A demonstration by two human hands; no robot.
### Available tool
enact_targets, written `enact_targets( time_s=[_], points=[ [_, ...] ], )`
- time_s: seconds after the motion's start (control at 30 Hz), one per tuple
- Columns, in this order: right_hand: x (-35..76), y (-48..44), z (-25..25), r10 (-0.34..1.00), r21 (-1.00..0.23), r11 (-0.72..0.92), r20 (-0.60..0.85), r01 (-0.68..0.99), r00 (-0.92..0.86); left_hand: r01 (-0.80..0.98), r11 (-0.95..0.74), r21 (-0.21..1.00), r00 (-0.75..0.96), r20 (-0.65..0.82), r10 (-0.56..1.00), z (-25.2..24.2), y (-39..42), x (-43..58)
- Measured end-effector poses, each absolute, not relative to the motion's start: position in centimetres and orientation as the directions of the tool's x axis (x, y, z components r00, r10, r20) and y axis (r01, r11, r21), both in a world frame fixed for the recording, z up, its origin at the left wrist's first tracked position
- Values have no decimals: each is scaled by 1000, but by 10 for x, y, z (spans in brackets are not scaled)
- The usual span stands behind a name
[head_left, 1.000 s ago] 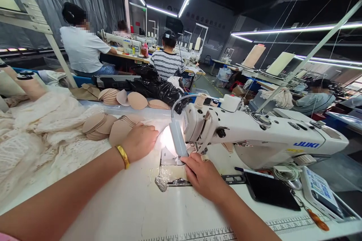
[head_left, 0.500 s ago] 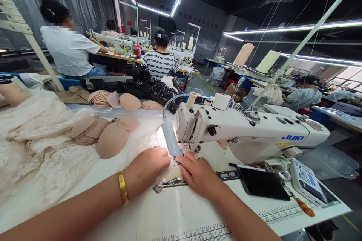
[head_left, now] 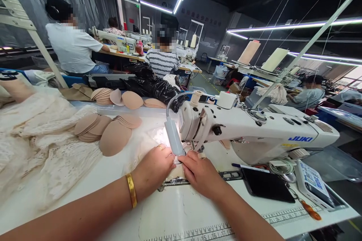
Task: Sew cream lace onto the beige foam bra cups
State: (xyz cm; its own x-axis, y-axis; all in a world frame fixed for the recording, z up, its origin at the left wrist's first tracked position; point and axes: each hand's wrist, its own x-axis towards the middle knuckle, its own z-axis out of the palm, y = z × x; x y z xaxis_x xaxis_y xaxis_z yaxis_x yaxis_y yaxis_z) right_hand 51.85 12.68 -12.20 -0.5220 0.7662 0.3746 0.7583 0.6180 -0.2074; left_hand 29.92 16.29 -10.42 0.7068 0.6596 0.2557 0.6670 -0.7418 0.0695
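Observation:
My left hand (head_left: 155,166), with a ring and a gold bangle, is closed on pale lace fabric (head_left: 143,150) just left of the needle area. Opposite it, my right hand (head_left: 202,173) has its fingers bent and pressed together at the fabric's edge by the presser foot. Both sets of fingertips almost meet there; the edge between them is mostly hidden. Over them hangs a grey lamp (head_left: 173,137) on a bendy neck, lighting the fabric brightly. The white sewing machine (head_left: 254,130) stands behind and right of my right hand.
Beige oval pads (head_left: 115,137) lie stacked at left, beside a heap of cream lace (head_left: 56,158). At right are a black phone (head_left: 267,184), a pen (head_left: 250,167) and a white boxed device (head_left: 313,184). A ruler strip (head_left: 203,231) runs along the front. Co-workers sit beyond.
My left hand has turned and shifted slightly right, closer to my right hand. The whole view has swung a little, moving the machine and table slightly right in the picture.

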Motion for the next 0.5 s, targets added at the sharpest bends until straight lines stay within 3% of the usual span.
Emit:
enact_targets(
  time_s=[0.37, 0.5],
  points=[
    [517, 129, -124, 754, -213, 624, 416, 752, -508, 764, -645, 29, 631, 173, 756, -95, 161, 313],
    [513, 127, -124, 702, -154, 662, 472, 734, -534, 742, -670, 14, 665, 105, 739, -93, 158, 313]
  ],
)
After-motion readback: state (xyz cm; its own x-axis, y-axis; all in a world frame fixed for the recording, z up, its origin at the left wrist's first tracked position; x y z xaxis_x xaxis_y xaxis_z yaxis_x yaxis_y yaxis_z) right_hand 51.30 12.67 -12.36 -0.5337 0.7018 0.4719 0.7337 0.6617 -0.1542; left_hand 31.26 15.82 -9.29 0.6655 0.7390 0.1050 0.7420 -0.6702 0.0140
